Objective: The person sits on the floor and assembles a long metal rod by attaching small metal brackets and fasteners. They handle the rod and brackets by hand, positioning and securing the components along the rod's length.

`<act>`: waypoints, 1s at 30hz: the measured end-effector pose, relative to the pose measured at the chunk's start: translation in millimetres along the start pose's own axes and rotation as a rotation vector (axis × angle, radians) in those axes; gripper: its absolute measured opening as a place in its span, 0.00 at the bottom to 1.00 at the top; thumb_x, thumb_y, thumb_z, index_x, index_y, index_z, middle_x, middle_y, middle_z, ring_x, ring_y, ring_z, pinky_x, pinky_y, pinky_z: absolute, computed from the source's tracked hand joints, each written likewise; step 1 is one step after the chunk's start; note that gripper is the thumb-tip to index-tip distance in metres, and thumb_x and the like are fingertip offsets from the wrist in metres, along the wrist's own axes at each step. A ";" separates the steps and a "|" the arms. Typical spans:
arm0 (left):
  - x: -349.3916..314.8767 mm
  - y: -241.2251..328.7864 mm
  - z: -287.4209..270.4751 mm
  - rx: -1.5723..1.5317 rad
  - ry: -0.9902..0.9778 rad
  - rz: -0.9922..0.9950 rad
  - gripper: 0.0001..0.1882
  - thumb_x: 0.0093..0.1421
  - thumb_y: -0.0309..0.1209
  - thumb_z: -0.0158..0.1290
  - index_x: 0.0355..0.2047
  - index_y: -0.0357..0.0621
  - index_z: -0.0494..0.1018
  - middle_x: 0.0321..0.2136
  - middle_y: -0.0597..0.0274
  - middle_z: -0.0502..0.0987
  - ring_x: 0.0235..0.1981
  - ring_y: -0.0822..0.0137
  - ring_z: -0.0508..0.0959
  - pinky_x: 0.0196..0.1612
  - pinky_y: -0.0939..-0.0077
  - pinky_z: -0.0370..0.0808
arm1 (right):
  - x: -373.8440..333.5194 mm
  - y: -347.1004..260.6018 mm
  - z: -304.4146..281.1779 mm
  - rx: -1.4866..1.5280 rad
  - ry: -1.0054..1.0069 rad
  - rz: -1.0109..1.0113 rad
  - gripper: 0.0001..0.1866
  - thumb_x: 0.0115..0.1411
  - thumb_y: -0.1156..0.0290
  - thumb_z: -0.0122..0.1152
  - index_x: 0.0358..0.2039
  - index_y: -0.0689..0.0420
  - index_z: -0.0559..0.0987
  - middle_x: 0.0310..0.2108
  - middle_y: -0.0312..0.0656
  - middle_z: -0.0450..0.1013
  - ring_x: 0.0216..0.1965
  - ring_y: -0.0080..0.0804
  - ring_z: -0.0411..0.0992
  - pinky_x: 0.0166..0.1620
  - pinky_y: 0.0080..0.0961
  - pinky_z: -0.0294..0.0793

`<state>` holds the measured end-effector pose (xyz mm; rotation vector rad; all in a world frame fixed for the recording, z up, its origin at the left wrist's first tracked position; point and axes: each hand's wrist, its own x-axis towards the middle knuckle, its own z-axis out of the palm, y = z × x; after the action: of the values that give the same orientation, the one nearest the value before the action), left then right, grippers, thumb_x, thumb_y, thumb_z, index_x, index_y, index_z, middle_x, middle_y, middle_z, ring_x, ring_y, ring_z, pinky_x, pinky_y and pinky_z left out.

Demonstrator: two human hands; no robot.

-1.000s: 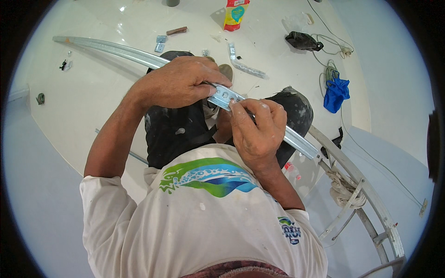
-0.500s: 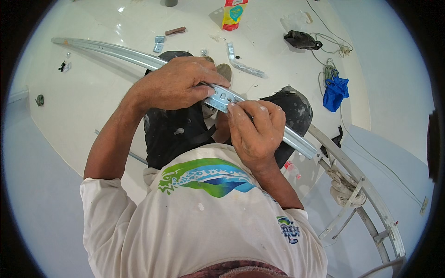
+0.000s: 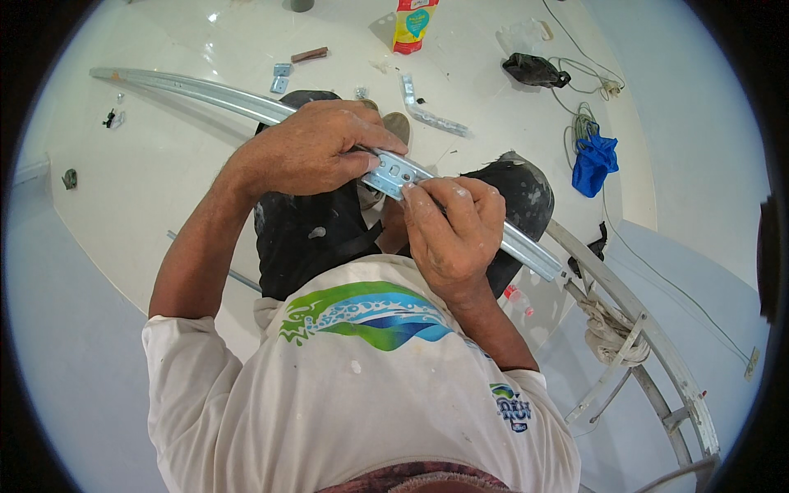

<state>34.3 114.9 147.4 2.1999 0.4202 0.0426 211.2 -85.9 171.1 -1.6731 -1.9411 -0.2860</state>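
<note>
A long silvery metal rail (image 3: pixel 222 97) lies across my knees, from the far left down to the near right. Against its middle sits a small metal bracket (image 3: pixel 389 175) with holes. My left hand (image 3: pixel 325 146) is closed over the rail, its thumb pressing the bracket's left end and its fingers lying along the far side. At the bracket's right end my right hand (image 3: pixel 457 220) pinches the edge between thumb and fingers. Whether a small part is between those right fingertips is hidden.
Loose brackets (image 3: pixel 280 77), a brown stick (image 3: pixel 310 55), an angled metal strip (image 3: pixel 433 117) and a yellow-red pouch (image 3: pixel 412 29) lie on the floor ahead. To the right are a black bag (image 3: pixel 534 71), a blue bag (image 3: pixel 593 163), cables and a metal ladder (image 3: pixel 670 361) with a cloth on it.
</note>
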 end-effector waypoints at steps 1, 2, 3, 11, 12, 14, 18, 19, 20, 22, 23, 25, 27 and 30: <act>0.0 -0.5 0.1 -0.001 0.000 0.002 0.20 0.74 0.34 0.60 0.63 0.49 0.87 0.47 0.56 0.88 0.51 0.57 0.82 0.58 0.56 0.78 | 0.4 -0.7 -0.8 -0.002 -0.003 0.003 0.16 0.53 0.75 0.81 0.43 0.56 0.90 0.43 0.36 0.82 0.47 0.39 0.80 0.46 0.43 0.73; 0.1 -1.0 0.3 -0.003 0.000 0.005 0.20 0.74 0.34 0.60 0.63 0.49 0.87 0.47 0.56 0.88 0.51 0.57 0.82 0.58 0.56 0.78 | 0.5 -1.0 -1.2 -0.003 -0.006 0.005 0.16 0.53 0.75 0.81 0.43 0.56 0.90 0.43 0.36 0.82 0.47 0.39 0.81 0.46 0.43 0.73; 0.2 -1.8 0.4 -0.008 0.005 0.023 0.20 0.74 0.34 0.60 0.63 0.48 0.87 0.47 0.56 0.88 0.51 0.56 0.82 0.58 0.56 0.78 | 0.2 -0.9 -1.0 -0.006 -0.006 0.005 0.16 0.53 0.75 0.81 0.43 0.57 0.90 0.43 0.36 0.82 0.47 0.39 0.81 0.46 0.43 0.73; 0.5 -2.2 -2.4 -0.001 0.002 0.051 0.21 0.74 0.35 0.60 0.63 0.49 0.87 0.47 0.56 0.88 0.50 0.55 0.82 0.59 0.55 0.78 | 0.1 0.2 -1.5 0.005 -0.005 -0.003 0.16 0.53 0.75 0.80 0.44 0.57 0.90 0.43 0.37 0.82 0.47 0.39 0.81 0.46 0.43 0.72; 0.7 -2.5 -2.3 -0.002 0.003 0.052 0.21 0.74 0.35 0.60 0.63 0.49 0.87 0.47 0.56 0.88 0.50 0.55 0.82 0.59 0.54 0.78 | 0.3 0.5 -1.4 0.005 -0.005 -0.005 0.16 0.53 0.75 0.80 0.44 0.57 0.90 0.43 0.37 0.82 0.47 0.39 0.81 0.46 0.43 0.72; 0.8 -2.8 -1.8 -0.005 0.004 0.053 0.21 0.74 0.35 0.60 0.64 0.49 0.87 0.47 0.56 0.88 0.50 0.55 0.82 0.58 0.54 0.78 | 0.2 0.8 -1.1 0.007 -0.004 -0.008 0.16 0.53 0.75 0.80 0.44 0.57 0.90 0.43 0.37 0.82 0.47 0.39 0.80 0.46 0.43 0.72; 1.2 -1.9 -1.5 -0.020 0.000 0.028 0.21 0.73 0.35 0.60 0.64 0.49 0.87 0.46 0.56 0.88 0.49 0.55 0.82 0.58 0.54 0.78 | -0.2 1.1 -0.2 0.014 -0.001 0.000 0.16 0.52 0.75 0.80 0.44 0.57 0.90 0.43 0.37 0.82 0.47 0.39 0.80 0.46 0.43 0.71; 1.0 -2.2 -0.9 -0.024 0.006 0.032 0.22 0.73 0.35 0.60 0.64 0.49 0.87 0.46 0.56 0.88 0.49 0.55 0.82 0.58 0.54 0.78 | 0.8 1.5 -0.8 0.021 0.000 0.000 0.16 0.52 0.75 0.80 0.44 0.57 0.90 0.43 0.37 0.82 0.47 0.39 0.80 0.46 0.43 0.71; 0.9 -2.6 -0.5 -0.028 0.011 0.035 0.22 0.73 0.35 0.60 0.64 0.49 0.87 0.45 0.56 0.88 0.49 0.55 0.82 0.58 0.54 0.78 | 1.7 1.8 -1.3 0.028 0.001 -0.001 0.17 0.52 0.75 0.80 0.44 0.57 0.89 0.43 0.37 0.82 0.47 0.39 0.80 0.45 0.43 0.71; 0.7 -3.3 -0.8 -0.026 0.030 0.071 0.23 0.71 0.33 0.60 0.65 0.50 0.87 0.45 0.56 0.88 0.48 0.56 0.81 0.56 0.55 0.77 | 3.1 1.1 -2.1 0.034 -0.003 0.004 0.17 0.51 0.75 0.80 0.43 0.57 0.89 0.43 0.37 0.82 0.47 0.40 0.80 0.46 0.43 0.71; 0.8 -3.6 -0.7 -0.024 0.039 0.089 0.23 0.71 0.33 0.60 0.65 0.50 0.87 0.46 0.56 0.88 0.47 0.56 0.81 0.56 0.55 0.77 | 3.3 0.7 -2.3 0.037 -0.005 0.007 0.17 0.51 0.75 0.80 0.43 0.57 0.89 0.43 0.37 0.82 0.47 0.40 0.80 0.46 0.43 0.71; 0.8 -4.4 1.7 -0.043 0.067 0.104 0.24 0.70 0.32 0.61 0.65 0.52 0.87 0.45 0.57 0.88 0.46 0.57 0.80 0.55 0.57 0.77 | 2.3 0.8 -1.2 0.026 0.002 0.004 0.17 0.51 0.75 0.80 0.44 0.57 0.89 0.43 0.37 0.82 0.47 0.40 0.80 0.46 0.43 0.71; -0.8 -0.4 2.6 -0.093 0.108 0.115 0.24 0.68 0.30 0.60 0.64 0.54 0.87 0.42 0.58 0.88 0.44 0.58 0.80 0.53 0.57 0.77 | 2.6 1.0 -0.9 0.019 0.007 -0.001 0.18 0.50 0.75 0.80 0.44 0.57 0.89 0.43 0.37 0.82 0.46 0.40 0.80 0.46 0.43 0.72; -1.8 5.8 4.1 -0.172 0.165 0.143 0.25 0.66 0.26 0.59 0.62 0.57 0.89 0.39 0.59 0.88 0.41 0.59 0.82 0.51 0.59 0.78 | 3.4 1.5 -0.4 0.005 0.011 -0.005 0.18 0.50 0.75 0.80 0.44 0.57 0.89 0.43 0.37 0.82 0.46 0.40 0.80 0.45 0.43 0.73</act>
<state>34.9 108.0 149.6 2.0601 0.3361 0.3283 212.6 -82.9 173.0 -1.6605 -1.9371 -0.2913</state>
